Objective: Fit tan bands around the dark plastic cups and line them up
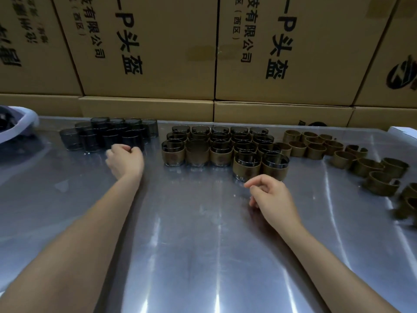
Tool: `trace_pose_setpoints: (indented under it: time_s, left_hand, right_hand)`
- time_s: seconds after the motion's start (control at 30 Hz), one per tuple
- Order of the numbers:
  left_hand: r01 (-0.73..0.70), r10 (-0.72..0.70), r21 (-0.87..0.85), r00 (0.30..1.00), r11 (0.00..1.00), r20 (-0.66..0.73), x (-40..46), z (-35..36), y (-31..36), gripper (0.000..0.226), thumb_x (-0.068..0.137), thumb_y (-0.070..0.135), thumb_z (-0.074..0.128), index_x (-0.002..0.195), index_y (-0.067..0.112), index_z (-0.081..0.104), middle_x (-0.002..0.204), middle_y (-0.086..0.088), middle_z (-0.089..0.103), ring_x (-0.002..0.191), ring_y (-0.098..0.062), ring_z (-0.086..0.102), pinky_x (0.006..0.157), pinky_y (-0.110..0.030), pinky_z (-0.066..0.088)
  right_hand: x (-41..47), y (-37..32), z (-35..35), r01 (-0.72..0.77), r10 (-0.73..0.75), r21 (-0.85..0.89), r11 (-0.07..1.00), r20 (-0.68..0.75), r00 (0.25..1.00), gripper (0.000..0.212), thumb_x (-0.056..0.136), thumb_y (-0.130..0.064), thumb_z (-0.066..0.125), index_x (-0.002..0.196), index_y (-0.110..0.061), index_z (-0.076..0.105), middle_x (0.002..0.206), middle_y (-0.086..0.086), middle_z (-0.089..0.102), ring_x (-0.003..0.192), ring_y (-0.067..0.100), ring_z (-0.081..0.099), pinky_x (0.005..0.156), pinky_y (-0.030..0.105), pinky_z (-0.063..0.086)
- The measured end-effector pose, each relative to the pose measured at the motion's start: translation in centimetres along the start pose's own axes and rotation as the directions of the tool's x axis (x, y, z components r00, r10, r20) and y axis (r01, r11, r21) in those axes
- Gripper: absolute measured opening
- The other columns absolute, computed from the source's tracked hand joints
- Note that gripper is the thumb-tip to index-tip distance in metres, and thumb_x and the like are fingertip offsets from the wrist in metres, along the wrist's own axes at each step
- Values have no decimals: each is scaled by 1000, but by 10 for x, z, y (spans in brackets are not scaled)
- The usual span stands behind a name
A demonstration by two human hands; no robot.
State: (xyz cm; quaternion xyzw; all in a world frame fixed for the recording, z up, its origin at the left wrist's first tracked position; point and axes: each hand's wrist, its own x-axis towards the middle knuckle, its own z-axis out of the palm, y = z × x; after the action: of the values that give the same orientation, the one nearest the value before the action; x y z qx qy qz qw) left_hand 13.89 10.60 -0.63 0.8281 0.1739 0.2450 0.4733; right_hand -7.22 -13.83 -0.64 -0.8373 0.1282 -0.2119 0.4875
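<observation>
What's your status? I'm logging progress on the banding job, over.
Left hand curled, empty, beside bare dark cups. Right hand loosely curled, empty, just short of banded cups. Loose tan bands waiting on the right. Nothing in the way.

Smoky dark cups point(108, 134) by my left, tan bands point(370, 168) right, shiny silver table point(203, 245), brown black-lettered boxes point(146, 46).

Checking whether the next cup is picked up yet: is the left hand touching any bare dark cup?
Cannot tell. In the head view the left hand overlaps the nearest bare dark cups, hiding any contact or gap.
</observation>
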Motion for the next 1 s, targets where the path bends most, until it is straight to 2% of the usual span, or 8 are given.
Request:
trace_pose_setpoints:
  time_s: [0.13, 0.27, 0.4, 0.53, 0.67, 0.8, 0.87, 1.0]
  left_hand:
    - [-107, 95, 105, 990, 989, 109, 14, 6, 1, 57, 87, 11, 59, 139, 11, 38, 147, -11, 27, 134, -35, 29, 109, -48, 33]
    - [-346, 277, 325, 931, 880, 238, 16, 19, -3, 59, 96, 12, 49, 149, 13, 24, 158, -11, 14, 147, -34, 7, 119, -51, 5]
    - [-512, 484, 485, 853, 709, 193, 9, 22, 0, 38, 95, 7, 51, 133, 5, 44, 137, -18, 43, 133, -38, 30, 116, -54, 10]
    - [-588, 580, 549, 786, 594, 214, -6, 12, 4, 28, 94, 4, 50, 122, 2, 51, 121, -20, 52, 118, -39, 42, 112, -48, 20]
    - [-578, 570, 551, 794, 602, 210, -30, -8, -2, 25, 91, 3, 50, 115, -2, 52, 114, -22, 53, 112, -40, 44, 106, -47, 24]
    - [-608, 595, 511, 774, 607, 214, -62, -34, -7, 18, 92, 8, 51, 107, 1, 57, 105, -19, 56, 102, -38, 48, 95, -47, 27]
    - [-676, 636, 472, 722, 566, 272, -81, -46, -6, 15, 92, 15, 52, 103, 6, 58, 99, -13, 58, 96, -35, 52, 90, -46, 27]
    - [-853, 742, 276, 522, 443, 420, -118, -60, 2, 22, 90, 27, 42, 93, 12, 57, 88, -4, 58, 83, -29, 54, 79, -38, 27]
  right_hand:
    - [1, 1, 1, 5, -5, -1, 1000, 25, 1000, 25, 92, -9, 51, 79, -26, 64, 50, -8, 62, 52, 0, 56, 58, 23, 41]
    - [2, 3, 1, 7, -7, 6, 1000, 29, 1000, 25, 92, -8, 51, 80, -25, 64, 50, -6, 62, 52, 0, 56, 59, 22, 41]
    - [3, 3, 0, 21, -21, 11, 1000, 20, 1000, 24, 93, -8, 51, 80, -23, 65, 48, -7, 60, 49, 0, 54, 52, 14, 39]
    - [2, 2, -1, 8, -9, 21, 1000, 18, 1000, 25, 92, -7, 51, 80, -23, 65, 48, -6, 59, 49, 1, 53, 56, 21, 40]
    - [2, 0, -1, -7, 6, 46, 999, 15, 1000, 25, 90, -5, 50, 80, -21, 65, 46, -6, 58, 45, 1, 50, 51, 16, 39]
    - [1, -1, -1, -15, 15, 33, 999, 13, 1000, 25, 90, -7, 50, 80, -24, 65, 48, -6, 59, 48, 1, 51, 57, 24, 41]
    - [0, -1, -1, -10, 10, 19, 1000, 16, 1000, 26, 90, -9, 50, 79, -27, 64, 50, -7, 60, 49, 1, 52, 58, 25, 41]
    - [2, 0, 0, 3, -3, -2, 1000, 31, 1000, 27, 89, -8, 50, 78, -29, 63, 50, -9, 61, 51, -1, 53, 58, 24, 39]
